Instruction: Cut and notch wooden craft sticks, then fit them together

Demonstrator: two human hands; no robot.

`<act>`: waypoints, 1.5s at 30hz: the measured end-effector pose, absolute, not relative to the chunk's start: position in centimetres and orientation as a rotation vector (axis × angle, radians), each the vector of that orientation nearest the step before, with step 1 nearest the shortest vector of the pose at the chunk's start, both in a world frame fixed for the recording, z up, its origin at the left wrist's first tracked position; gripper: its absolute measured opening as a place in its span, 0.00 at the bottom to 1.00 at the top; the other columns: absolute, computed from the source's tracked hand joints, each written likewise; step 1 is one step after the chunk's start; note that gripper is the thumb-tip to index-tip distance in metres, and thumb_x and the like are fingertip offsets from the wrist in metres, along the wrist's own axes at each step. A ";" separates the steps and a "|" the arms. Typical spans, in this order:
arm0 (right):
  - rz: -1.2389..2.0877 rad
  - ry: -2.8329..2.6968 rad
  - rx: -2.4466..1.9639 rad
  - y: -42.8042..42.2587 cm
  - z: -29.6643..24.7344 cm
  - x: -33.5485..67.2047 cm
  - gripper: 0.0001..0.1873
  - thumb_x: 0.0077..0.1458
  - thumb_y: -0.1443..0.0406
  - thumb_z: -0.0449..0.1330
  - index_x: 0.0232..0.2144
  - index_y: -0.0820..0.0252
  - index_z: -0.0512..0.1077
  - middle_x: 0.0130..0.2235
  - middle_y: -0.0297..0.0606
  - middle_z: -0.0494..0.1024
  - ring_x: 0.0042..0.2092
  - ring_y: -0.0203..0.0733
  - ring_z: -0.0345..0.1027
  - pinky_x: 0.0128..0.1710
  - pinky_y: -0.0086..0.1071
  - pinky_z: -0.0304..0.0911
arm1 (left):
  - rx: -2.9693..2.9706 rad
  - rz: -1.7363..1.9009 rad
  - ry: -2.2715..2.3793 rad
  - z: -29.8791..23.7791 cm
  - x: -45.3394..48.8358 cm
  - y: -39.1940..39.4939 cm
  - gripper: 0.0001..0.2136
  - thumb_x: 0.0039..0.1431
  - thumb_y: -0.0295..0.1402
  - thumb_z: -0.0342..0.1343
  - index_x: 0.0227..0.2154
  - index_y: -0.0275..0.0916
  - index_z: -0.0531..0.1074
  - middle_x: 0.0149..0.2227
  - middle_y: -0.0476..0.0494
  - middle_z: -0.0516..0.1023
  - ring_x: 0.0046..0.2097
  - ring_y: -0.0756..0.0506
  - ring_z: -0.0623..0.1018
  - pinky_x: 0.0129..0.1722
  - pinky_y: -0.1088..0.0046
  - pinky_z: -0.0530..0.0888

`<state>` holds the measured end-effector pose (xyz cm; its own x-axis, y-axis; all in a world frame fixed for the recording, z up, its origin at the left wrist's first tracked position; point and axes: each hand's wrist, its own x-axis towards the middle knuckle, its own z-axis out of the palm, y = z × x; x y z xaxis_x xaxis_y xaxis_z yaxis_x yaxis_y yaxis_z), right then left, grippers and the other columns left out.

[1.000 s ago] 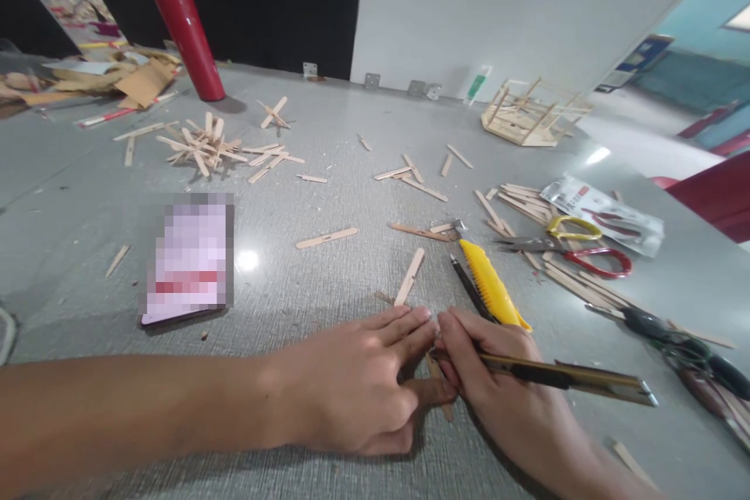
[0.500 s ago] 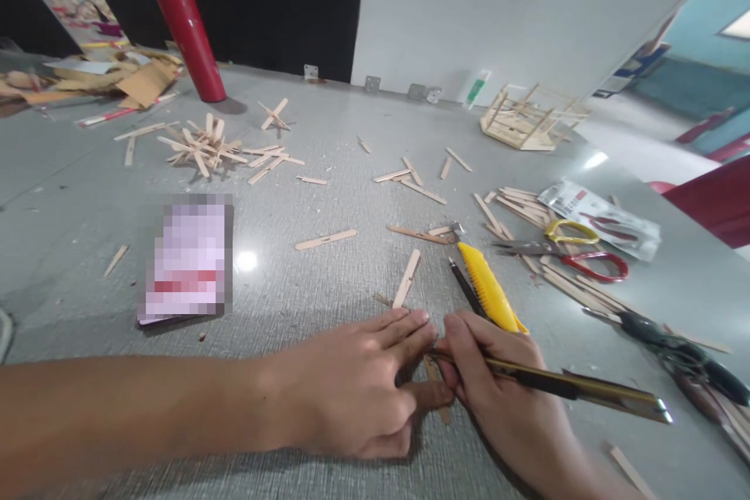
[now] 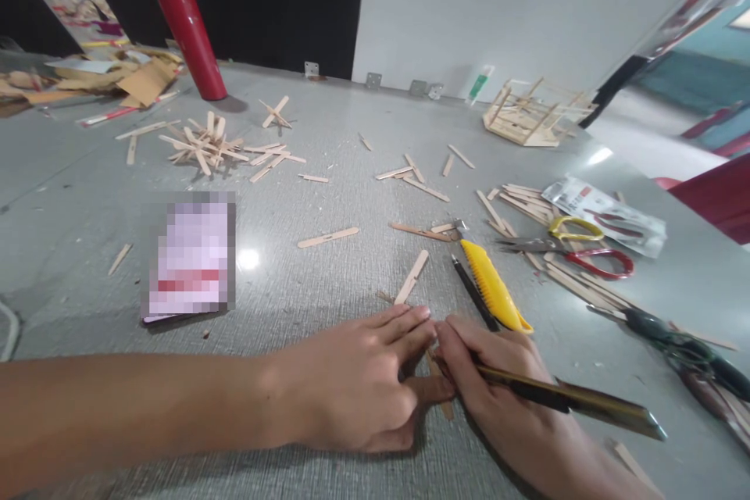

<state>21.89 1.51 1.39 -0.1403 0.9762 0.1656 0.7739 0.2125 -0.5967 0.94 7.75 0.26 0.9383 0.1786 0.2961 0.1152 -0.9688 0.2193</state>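
Note:
My left hand (image 3: 375, 383) lies low over the table, fingers pressed down and thumb reaching right, pinning a wooden craft stick (image 3: 447, 409). Only bits of that stick show around the thumb. In my right hand (image 3: 504, 391) is a slim gold and black utility knife (image 3: 586, 400), gripped like a pen, its handle end pointing lower right. Its tip is hidden by my fingers, close to the stick. Another notched craft stick (image 3: 412, 276) touches or nearly touches my left fingertips. Behind my right hand lie a yellow-handled tool (image 3: 495, 285) and a black pen (image 3: 472, 289).
Scissors (image 3: 586, 242), a plastic packet (image 3: 609, 215), pliers (image 3: 668, 344) and loose sticks lie at right. A stick frame (image 3: 521, 121) stands at back right. Left are a blurred-out pinkish object (image 3: 191, 258), a stick pile (image 3: 205, 144) and a red flask (image 3: 191, 35).
The knife's handle end has swung slightly downward, and my right fingers have shifted a little left. My left hand stays pressed in place. The view has shifted slightly.

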 end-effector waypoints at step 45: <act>0.554 -1.629 -1.731 2.1 2.2 21.5 0.22 0.68 0.55 0.54 0.23 0.56 0.67 0.19 0.27 0.66 0.19 0.33 0.58 0.19 0.28 0.55 | 3.218 0.502 0.275 1.9 1.0 6.7 0.08 0.65 0.21 0.54 0.38 0.30 0.78 0.43 0.33 0.82 0.48 0.37 0.80 0.51 0.61 0.74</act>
